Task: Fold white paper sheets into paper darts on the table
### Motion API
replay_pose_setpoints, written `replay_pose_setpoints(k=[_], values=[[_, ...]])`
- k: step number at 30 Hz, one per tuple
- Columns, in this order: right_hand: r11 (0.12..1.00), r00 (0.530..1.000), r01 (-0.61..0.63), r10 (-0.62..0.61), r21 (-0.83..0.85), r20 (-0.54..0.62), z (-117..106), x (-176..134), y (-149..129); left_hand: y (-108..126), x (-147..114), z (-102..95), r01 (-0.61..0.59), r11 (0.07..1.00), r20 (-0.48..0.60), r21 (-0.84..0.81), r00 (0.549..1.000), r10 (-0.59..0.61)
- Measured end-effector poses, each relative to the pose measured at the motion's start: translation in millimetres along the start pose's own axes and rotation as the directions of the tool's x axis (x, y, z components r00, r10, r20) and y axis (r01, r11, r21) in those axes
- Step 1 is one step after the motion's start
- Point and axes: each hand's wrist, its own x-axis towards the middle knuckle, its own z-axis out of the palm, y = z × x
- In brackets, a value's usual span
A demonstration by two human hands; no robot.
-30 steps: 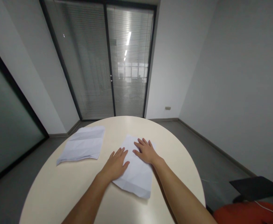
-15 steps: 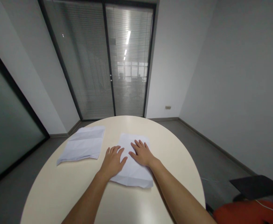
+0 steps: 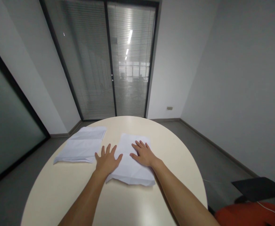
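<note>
A creased white sheet of paper (image 3: pixel 130 172) lies on the round cream table (image 3: pixel 175 150) in front of me. My right hand (image 3: pixel 142 153) rests flat on its upper right part, fingers spread. At the sheet's left edge is my left hand (image 3: pixel 108 160), open with fingers fanned out. Its little finger comes close to the right edge of a second pile of creased white paper (image 3: pixel 83 142); whether they touch I cannot tell. The near edge of the middle sheet curls up slightly off the tabletop. Neither hand grips anything.
Beyond the table stands a glass partition (image 3: pixel 92 62) with blinds and a dark frame. A wall socket (image 3: pixel 169 108) sits low on the white wall. At the lower right are a black panel (image 3: pixel 260 188) and a red seat (image 3: pixel 248 213).
My left hand has slid left and spread its fingers wider. The left paper pile has shifted slightly left. The middle sheet's near left corner now shows more. My right hand has stayed put.
</note>
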Motion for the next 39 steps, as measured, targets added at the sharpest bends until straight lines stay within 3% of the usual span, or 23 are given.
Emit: replay_pose_setpoints(k=[2,4,7,10,16,19,21,24,27,29,32,35,39], values=[[1.000,1.000,0.005,-0.005,-0.007,-0.009,0.0,-0.4,0.1,-0.2,0.6,-0.2,-0.019,1.000,-0.028,-0.005,0.999,0.019],[1.000,1.000,0.021,-0.021,-0.015,-0.013,1.4,0.6,0.2,0.3,1.7,0.9,-0.136,0.991,-0.065,0.000,0.989,0.135],[0.998,0.998,0.062,-0.062,-0.023,-0.013,5.2,4.4,0.3,2.3,3.3,5.0,-0.396,0.918,-0.045,-0.024,0.918,0.394],[0.997,0.997,0.066,-0.068,-0.035,-0.034,8.6,8.6,0.4,3.8,3.9,10.1,-0.491,0.868,0.033,-0.075,0.869,0.495],[0.979,0.972,-0.173,0.151,-0.111,-0.181,4.1,10.6,4.7,5.3,1.2,7.6,-0.498,0.862,0.048,-0.090,0.863,0.504],[0.971,0.952,-0.209,0.175,-0.116,-0.250,-1.3,7.3,6.3,9.2,-2.6,-2.6,-0.541,0.837,-0.001,-0.084,0.840,0.543],[0.977,0.954,-0.190,0.160,-0.099,-0.255,-2.2,4.9,5.6,11.6,-4.1,-8.6,-0.567,0.821,-0.063,-0.074,0.824,0.563],[0.993,0.985,-0.101,0.091,-0.062,-0.149,1.3,2.6,2.9,11.1,-2.7,-9.5,-0.563,0.824,-0.128,-0.067,0.824,0.552],[1.000,1.000,-0.020,0.020,-0.020,-0.009,5.2,1.6,0.5,5.6,1.5,-0.4,-0.544,0.835,-0.132,-0.077,0.836,0.532],[1.000,0.999,0.011,-0.011,-0.011,0.039,5.1,1.0,-0.6,1.8,3.6,6.6,-0.493,0.866,-0.100,-0.085,0.869,0.485],[0.997,0.998,0.060,-0.060,-0.042,0.004,2.0,-0.2,-2.6,-0.4,4.6,10.8,-0.446,0.890,-0.055,-0.093,0.895,0.442],[0.988,0.988,0.143,-0.146,-0.058,-0.057,0.7,-1.0,-4.7,1.0,4.2,7.8,-0.495,0.860,-0.080,-0.124,0.869,0.488],[0.988,0.988,0.152,-0.151,-0.018,0.019,3.2,-0.3,-5.1,2.7,4.0,6.4,-0.539,0.827,-0.095,-0.161,0.842,0.530]])
